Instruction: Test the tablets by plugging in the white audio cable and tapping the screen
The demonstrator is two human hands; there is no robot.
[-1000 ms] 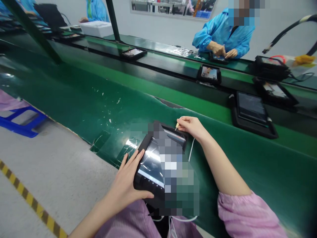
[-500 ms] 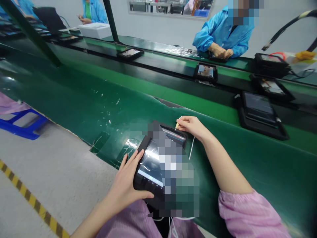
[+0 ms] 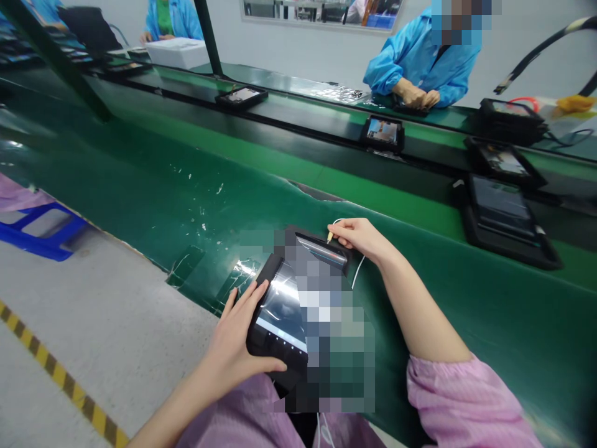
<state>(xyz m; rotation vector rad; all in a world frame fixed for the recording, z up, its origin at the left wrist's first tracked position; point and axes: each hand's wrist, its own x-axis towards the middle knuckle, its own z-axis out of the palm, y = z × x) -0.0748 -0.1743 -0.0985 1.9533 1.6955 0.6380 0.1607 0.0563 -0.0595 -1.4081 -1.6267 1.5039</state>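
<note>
A black tablet-like device with a glossy screen (image 3: 282,298) lies in front of me at the near edge of the green bench; pixelation hides its right part. My left hand (image 3: 240,339) grips its left side, fingers along the edge and thumb over the lower front. At the far end is a black tray-like part (image 3: 321,249) with a shiny strip. Just above that part, my right hand (image 3: 357,238) pinches a small yellow probe-like piece (image 3: 330,237) with a thin tip. A white cord (image 3: 358,272) runs below that hand. Whether the tip touches anything, I cannot tell.
Beyond the bench runs a line carrying black trays with screens (image 3: 384,132), one tray (image 3: 506,214) to my right. Across it, a person in blue (image 3: 424,65) works with both hands. A green post (image 3: 60,62) slants at left; a blue stool (image 3: 41,231) stands below.
Trays on the line have shifted: the far ones slightly left, the nearest right one rightward. My hands hold nearly the same pose on the device and the yellow piece.
</note>
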